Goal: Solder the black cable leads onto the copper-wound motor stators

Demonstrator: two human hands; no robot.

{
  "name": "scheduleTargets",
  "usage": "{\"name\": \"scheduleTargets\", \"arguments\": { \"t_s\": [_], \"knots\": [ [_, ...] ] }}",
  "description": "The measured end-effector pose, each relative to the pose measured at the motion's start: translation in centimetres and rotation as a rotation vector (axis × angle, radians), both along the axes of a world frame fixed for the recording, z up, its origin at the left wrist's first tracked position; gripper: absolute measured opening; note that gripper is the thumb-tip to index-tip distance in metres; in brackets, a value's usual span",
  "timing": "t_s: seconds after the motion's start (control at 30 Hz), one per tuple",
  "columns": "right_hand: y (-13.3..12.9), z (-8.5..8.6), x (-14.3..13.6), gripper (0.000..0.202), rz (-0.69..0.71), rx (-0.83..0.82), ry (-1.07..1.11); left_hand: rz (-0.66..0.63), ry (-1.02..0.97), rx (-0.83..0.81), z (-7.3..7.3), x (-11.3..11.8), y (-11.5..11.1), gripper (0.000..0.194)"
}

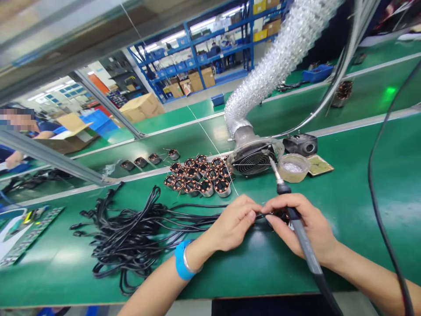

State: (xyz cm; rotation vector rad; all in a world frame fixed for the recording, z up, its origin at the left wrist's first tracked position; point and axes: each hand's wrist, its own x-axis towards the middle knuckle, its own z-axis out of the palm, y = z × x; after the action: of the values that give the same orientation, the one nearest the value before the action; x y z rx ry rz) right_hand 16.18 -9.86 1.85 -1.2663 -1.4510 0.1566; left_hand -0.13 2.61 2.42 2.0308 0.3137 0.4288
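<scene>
My left hand (235,224) is closed in a pinch on the end of a black cable (259,216). That cable appears to belong to the heap of black cables (128,239) lying to the left on the bench. A soldering iron (304,245) rests in my right hand (311,226), its metal tip pointing away toward the fan. The right thumb and index finger also close around the cable end, beside a part with copper windings (282,215). Most of that part is hidden by the fingers, so I cannot make out how it is held.
Several copper-wound motor stators (205,187) stand grouped behind my hands. A round fan (253,162) hangs from a silver flexible duct (263,70). To its right are a tub (294,175), a yellowish square pad (319,165) and a black holder (301,144). A person (19,127) sits at far left.
</scene>
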Motion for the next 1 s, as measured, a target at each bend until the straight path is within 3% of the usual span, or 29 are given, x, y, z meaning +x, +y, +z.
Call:
{"name": "scheduleTargets", "arguments": {
  "t_s": [0.1,0.17,0.37,0.53,0.63,0.87,1.0],
  "knots": [
    [0.2,0.5,-0.4,0.025,0.035,0.004,0.015,-0.138,0.023,-0.21,-0.5,0.0,-0.3,0.053],
    [0.3,0.8,-0.7,0.027,0.009,-0.02,0.025,-0.15,0.092,-0.377,-0.8,0.0,-0.8,0.053],
    [0.4,1.0,-1.6,0.026,-0.068,-0.109,0.032,-0.021,0.04,-0.256,-0.5,-0.2,-1.8,0.048],
    [-0.1,0.7,-1.9,0.022,-0.141,0.008,-0.174,-0.053,0.014,-0.504,-1.3,0.1,-2.1,0.047],
    [-0.3,0.4,-1.8,0.026,-0.194,-0.02,-0.116,-0.009,-0.013,-0.584,-1.7,0.3,-2.3,0.044],
    [-0.9,-1.2,-3.2,0.025,-0.28,-0.036,0.044,0.082,-0.082,-0.572,-1.3,0.6,-2.1,0.046],
    [-1.4,-0.7,-2.2,0.026,-0.259,-0.017,-0.087,0.049,0.152,-0.295,-0.2,0.3,-1.5,0.036]
  ]
}}
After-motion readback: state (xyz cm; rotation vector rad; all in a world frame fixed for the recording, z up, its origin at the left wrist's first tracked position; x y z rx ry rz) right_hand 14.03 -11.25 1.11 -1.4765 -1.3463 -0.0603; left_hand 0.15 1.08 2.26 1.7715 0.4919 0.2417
